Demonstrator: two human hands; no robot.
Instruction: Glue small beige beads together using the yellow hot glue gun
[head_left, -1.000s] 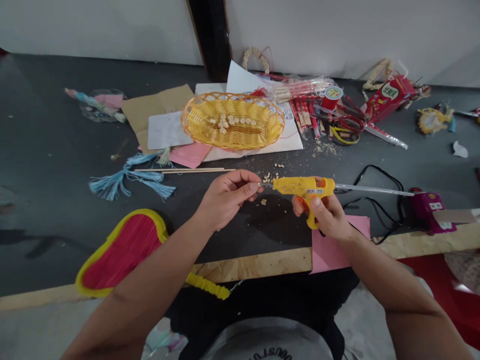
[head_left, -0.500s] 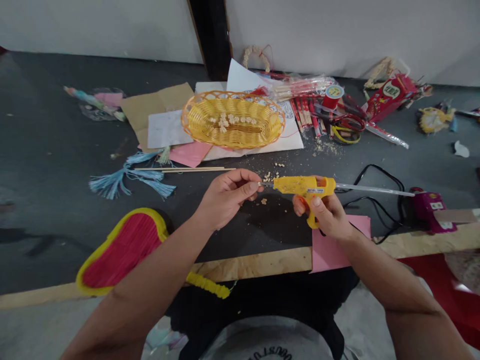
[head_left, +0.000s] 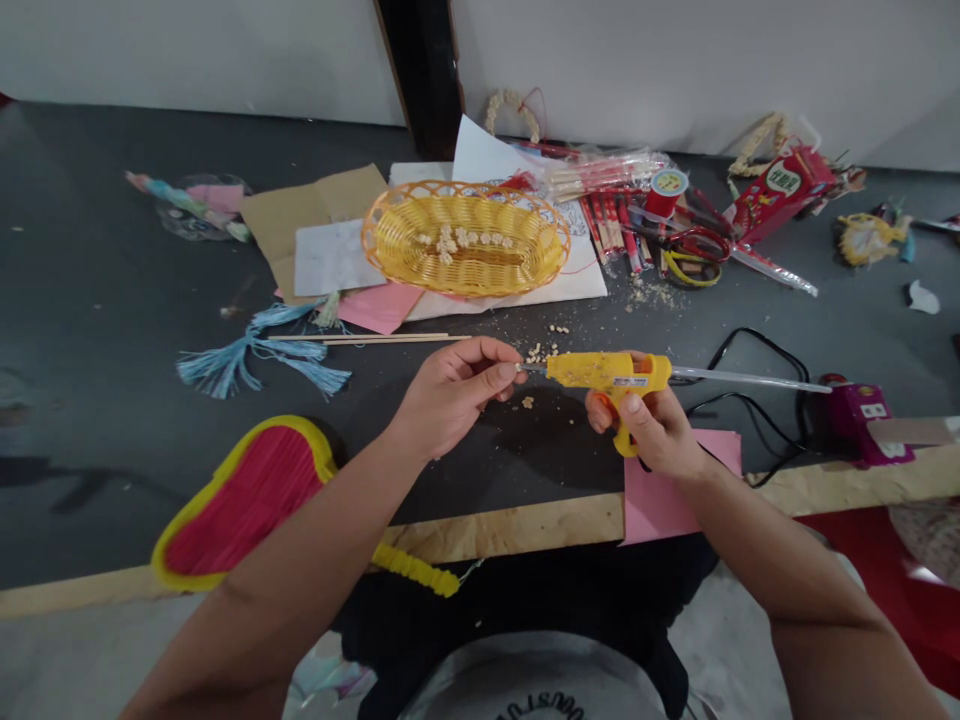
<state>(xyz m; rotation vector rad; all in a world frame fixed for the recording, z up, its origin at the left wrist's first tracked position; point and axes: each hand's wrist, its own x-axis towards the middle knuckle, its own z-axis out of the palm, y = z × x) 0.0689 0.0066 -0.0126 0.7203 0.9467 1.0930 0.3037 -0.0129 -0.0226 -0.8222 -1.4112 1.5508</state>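
Observation:
A yellow hot glue gun (head_left: 592,371) lies level in my right hand (head_left: 667,430), with the fingers wrapped round its handle and orange trigger. From its back end a long clear glue stick (head_left: 750,379) sticks out to the right. My left hand (head_left: 450,392) pinches a tiny pale piece (head_left: 519,368) between thumb and fingertips, right at the nozzle; fingers hide most of it. Small beige pieces (head_left: 534,353) are scattered on the table behind the nozzle. More pale clusters (head_left: 448,243) sit inside a yellow woven basket (head_left: 469,290).
A red fan-shaped piece with yellow edging (head_left: 247,500) lies at the front left. Blue tassels (head_left: 225,360) and thin sticks (head_left: 367,339) are left of my hands. Scissors (head_left: 697,245), red thread (head_left: 665,195), a black cord (head_left: 795,370) and pink paper (head_left: 660,490) lie right.
Almost nothing differs. Both hands, the glue gun and the tiny piece at its nozzle hold the same place; the view has shifted very slightly.

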